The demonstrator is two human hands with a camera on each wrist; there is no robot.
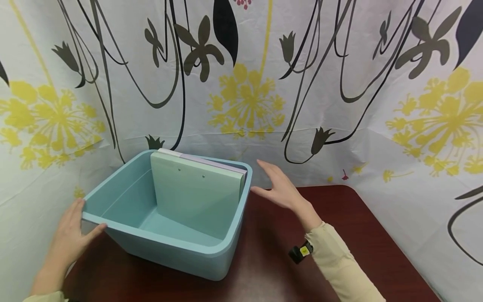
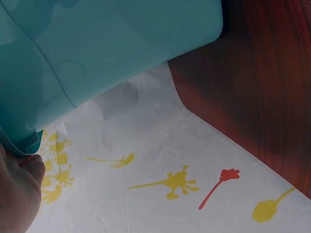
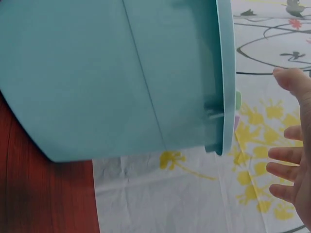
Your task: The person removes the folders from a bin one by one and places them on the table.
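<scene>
A light blue plastic bin (image 1: 166,235) stands on the dark red table, its open top facing me. Inside, a pale green binder (image 1: 196,193) with two small rivets stands on edge against the far side, and a lilac binder (image 1: 211,162) shows as a thin strip behind it. My left hand (image 1: 68,237) grips the bin's near left corner, thumb at the front rim and fingers along the left side. In the left wrist view, its fingertips curl at the rim. Just off the right rim, my right hand (image 1: 279,186) is held with fingers spread, holding nothing.
The dark red wooden table (image 1: 339,251) extends to the right of the bin. A white cloth (image 1: 249,126) printed with yellow and dark flowers hangs behind and at both sides. A small black device (image 1: 300,252) sits at the right sleeve cuff.
</scene>
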